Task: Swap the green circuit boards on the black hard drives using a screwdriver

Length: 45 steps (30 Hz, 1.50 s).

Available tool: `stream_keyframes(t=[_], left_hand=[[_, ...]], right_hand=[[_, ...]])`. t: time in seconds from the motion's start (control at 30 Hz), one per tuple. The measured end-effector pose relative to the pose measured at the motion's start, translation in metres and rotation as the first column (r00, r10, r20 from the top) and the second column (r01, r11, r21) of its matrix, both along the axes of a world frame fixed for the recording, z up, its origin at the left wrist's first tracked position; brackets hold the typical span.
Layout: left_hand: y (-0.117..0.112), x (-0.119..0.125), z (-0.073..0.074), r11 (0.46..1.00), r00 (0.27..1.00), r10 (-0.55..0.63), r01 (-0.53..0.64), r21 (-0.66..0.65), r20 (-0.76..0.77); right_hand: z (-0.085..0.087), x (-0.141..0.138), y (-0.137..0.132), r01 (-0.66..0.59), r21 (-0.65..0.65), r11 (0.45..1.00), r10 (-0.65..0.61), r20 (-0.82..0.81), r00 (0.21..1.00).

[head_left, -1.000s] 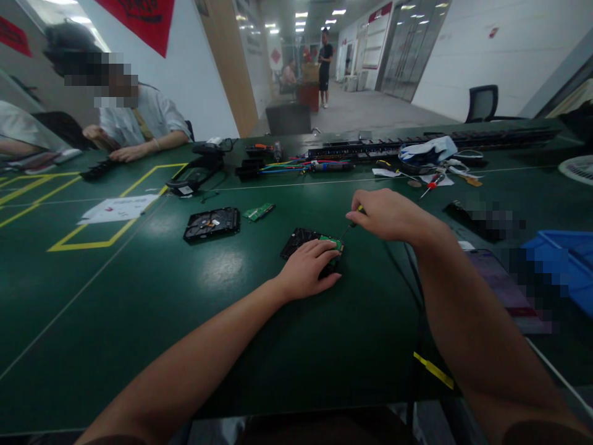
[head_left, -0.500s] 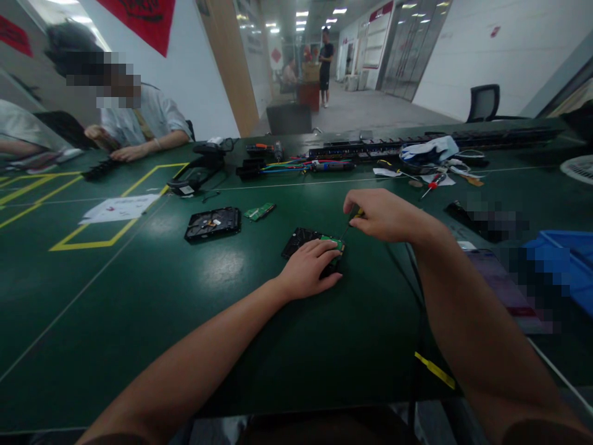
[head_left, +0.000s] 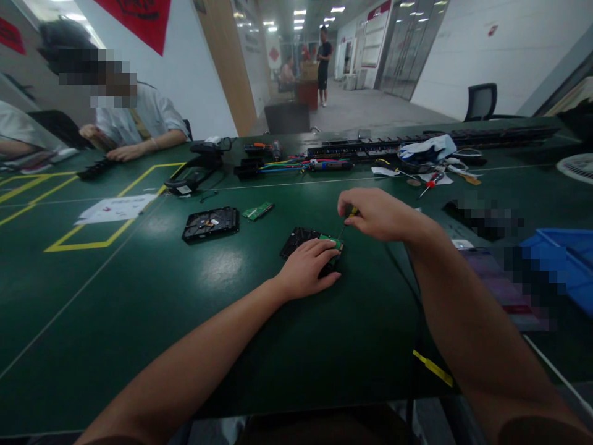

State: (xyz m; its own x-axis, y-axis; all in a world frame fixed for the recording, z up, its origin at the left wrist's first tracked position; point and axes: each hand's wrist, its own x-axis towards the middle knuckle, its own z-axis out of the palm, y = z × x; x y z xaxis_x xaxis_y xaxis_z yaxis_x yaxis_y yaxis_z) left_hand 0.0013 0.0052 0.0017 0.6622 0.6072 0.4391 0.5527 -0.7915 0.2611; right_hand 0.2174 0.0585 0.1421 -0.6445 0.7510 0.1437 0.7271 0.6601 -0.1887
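A black hard drive [head_left: 294, 240] lies on the green table in front of me, a green circuit board [head_left: 337, 244] at its right end. My left hand [head_left: 306, 267] grips the drive from above, fingers across the board and thumb near the close edge; much of the drive is hidden under it. Closed around the yellow-and-black handle of a screwdriver [head_left: 354, 212], my right hand [head_left: 376, 213] is just beyond and to the right. The thin shaft slants down to the board's far right edge; its tip is too small to make out.
Left of my hands lie another hard drive [head_left: 210, 224] and a loose green circuit board [head_left: 258, 211]. Cables [head_left: 287, 165], a red screwdriver [head_left: 432, 183] and long black parts line the far side. A blue bin [head_left: 551, 253] stands at right. Another person [head_left: 139, 123] works at far left.
My right hand with the screwdriver has shifted slightly left. The view has moved a little; my left hand stays on the hard drive.
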Motion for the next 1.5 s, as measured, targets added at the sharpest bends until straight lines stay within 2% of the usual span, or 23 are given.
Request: stream_keyframes(t=[0.07,0.13,0.3,0.5,0.6,0.73,0.8,0.87,1.0,1.07,1.17,1.33,1.5], left_hand=[[-0.0005,0.0,0.0008,1.0,1.0,-0.002,0.002,0.004,0.0],[-0.0009,0.0001,0.0015,1.0,1.0,-0.002,0.002,0.007,-0.004],[-0.0003,0.0002,0.0012,1.0,1.0,-0.004,0.004,0.009,-0.012],[0.0005,-0.0003,-0.0008,1.0,1.0,-0.009,0.009,0.001,0.004],[0.0002,-0.0004,-0.0001,1.0,1.0,-0.012,0.012,0.001,0.008],[0.0,-0.0002,0.0012,1.0,1.0,-0.011,0.011,0.001,-0.001],[-0.0001,0.0,0.0012,1.0,1.0,-0.006,0.006,0.006,-0.003],[-0.0002,0.0001,0.0011,1.0,1.0,-0.004,0.004,0.009,-0.006],[-0.0003,-0.0001,0.0004,1.0,1.0,-0.004,0.004,0.008,-0.004],[-0.0001,-0.0003,-0.0003,1.0,1.0,-0.004,0.004,0.008,-0.005],[0.0003,-0.0002,-0.0014,1.0,1.0,-0.004,0.004,0.009,-0.002],[0.0003,0.0001,-0.001,1.0,1.0,-0.003,0.003,0.018,-0.006],[-0.0006,0.0006,0.0008,1.0,1.0,0.001,-0.001,0.02,-0.008]], right_hand=[[0.0001,0.0019,0.0013,-0.039,-0.021,0.999,0.039,-0.01,0.999],[0.0006,0.0027,0.0015,-0.022,-0.014,1.0,0.022,0.001,1.0],[0.0015,0.0015,-0.0005,0.138,0.044,0.989,-0.14,0.034,0.99],[0.0039,-0.0009,-0.0037,0.304,0.044,0.952,-0.307,0.087,0.948],[0.0047,0.0007,-0.0029,0.252,0.003,0.968,-0.251,0.08,0.965],[0.0032,0.0027,-0.001,0.063,-0.032,0.998,-0.062,0.02,0.998],[0.0018,0.0021,-0.0011,0.006,-0.031,0.999,-0.006,0.001,1.0],[0.0008,0.0006,-0.0024,0.02,-0.025,0.999,-0.02,0.0,1.0],[0.0019,-0.0014,-0.0058,0.224,0.032,0.974,-0.226,0.05,0.973],[0.0033,-0.0013,-0.0064,0.288,0.049,0.956,-0.292,0.086,0.953],[0.0042,-0.0012,-0.0055,0.224,0.028,0.974,-0.226,0.089,0.97],[0.0011,-0.0032,-0.004,0.062,-0.013,0.998,-0.062,-0.007,0.998],[0.0011,-0.0027,-0.0051,0.068,-0.016,0.998,-0.068,-0.005,0.998]])
